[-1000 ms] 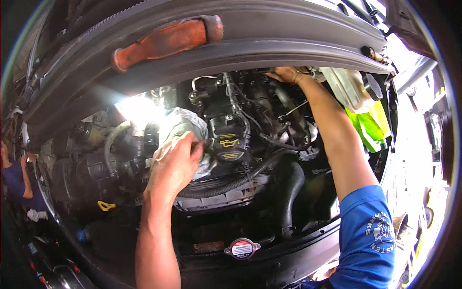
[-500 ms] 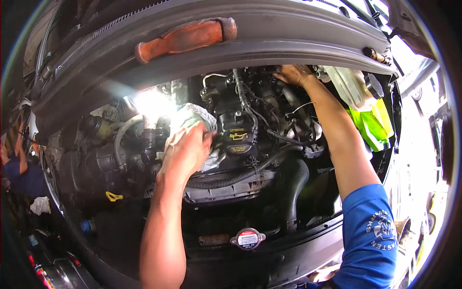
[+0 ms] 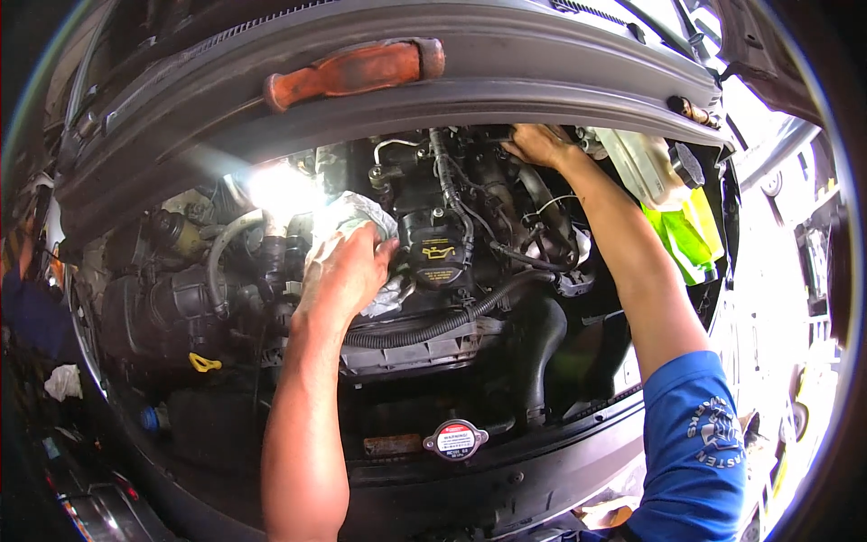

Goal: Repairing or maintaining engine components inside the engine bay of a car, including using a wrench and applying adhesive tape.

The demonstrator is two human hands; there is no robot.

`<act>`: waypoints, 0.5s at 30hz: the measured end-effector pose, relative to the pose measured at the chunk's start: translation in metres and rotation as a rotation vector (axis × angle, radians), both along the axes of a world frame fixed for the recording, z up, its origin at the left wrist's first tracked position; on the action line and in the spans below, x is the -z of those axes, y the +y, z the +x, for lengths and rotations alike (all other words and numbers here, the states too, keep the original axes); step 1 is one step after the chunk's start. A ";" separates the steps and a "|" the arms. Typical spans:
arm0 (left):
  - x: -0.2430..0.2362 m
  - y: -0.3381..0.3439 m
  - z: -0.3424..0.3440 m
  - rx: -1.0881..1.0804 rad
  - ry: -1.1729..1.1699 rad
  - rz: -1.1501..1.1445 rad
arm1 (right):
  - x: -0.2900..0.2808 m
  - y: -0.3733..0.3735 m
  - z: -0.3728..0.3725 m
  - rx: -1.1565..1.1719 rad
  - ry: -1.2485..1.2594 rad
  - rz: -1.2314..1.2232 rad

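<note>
My left hand lies over a crumpled whitish cloth on the engine, its fingers bent and gripping the cloth. Just right of it is the black oil filler cap with a yellow oil-can symbol. My right hand reaches to the back of the engine bay, below the grey cowl panel. Its fingers are curled, and what they hold is hidden in shadow. A glaring work light shines beside the cloth, left of my left hand.
An orange-handled tool rests on the cowl. At the right stand a whitish reservoir and a bright green package. Hoses cross the engine. The radiator cap and yellow dipstick loop are nearer. Another person is at far left.
The view has shifted slightly, moving the engine a little left in the picture. My right hand's fingers look more curled than before. My left hand stays on the cloth.
</note>
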State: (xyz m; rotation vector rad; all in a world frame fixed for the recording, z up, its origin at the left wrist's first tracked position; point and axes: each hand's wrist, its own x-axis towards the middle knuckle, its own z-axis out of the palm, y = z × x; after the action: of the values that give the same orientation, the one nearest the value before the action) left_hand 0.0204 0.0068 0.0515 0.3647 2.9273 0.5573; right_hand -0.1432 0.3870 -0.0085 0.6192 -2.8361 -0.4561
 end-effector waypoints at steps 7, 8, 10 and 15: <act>0.010 -0.002 -0.001 0.010 0.031 -0.013 | -0.002 -0.008 0.003 0.164 -0.150 -0.057; 0.010 -0.002 -0.001 0.007 0.036 -0.014 | -0.002 -0.007 0.002 0.162 -0.146 -0.058; 0.010 -0.003 0.000 0.026 0.041 0.012 | 0.005 0.000 0.001 0.143 -0.147 -0.120; 0.010 -0.005 0.000 0.022 0.047 0.024 | 0.015 0.004 -0.006 0.015 -0.024 -0.023</act>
State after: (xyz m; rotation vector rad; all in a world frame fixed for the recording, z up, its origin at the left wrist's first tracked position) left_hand 0.0205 0.0019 0.0419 0.4178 2.9597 0.5900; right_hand -0.1488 0.3911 -0.0232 0.6037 -2.8667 -0.4213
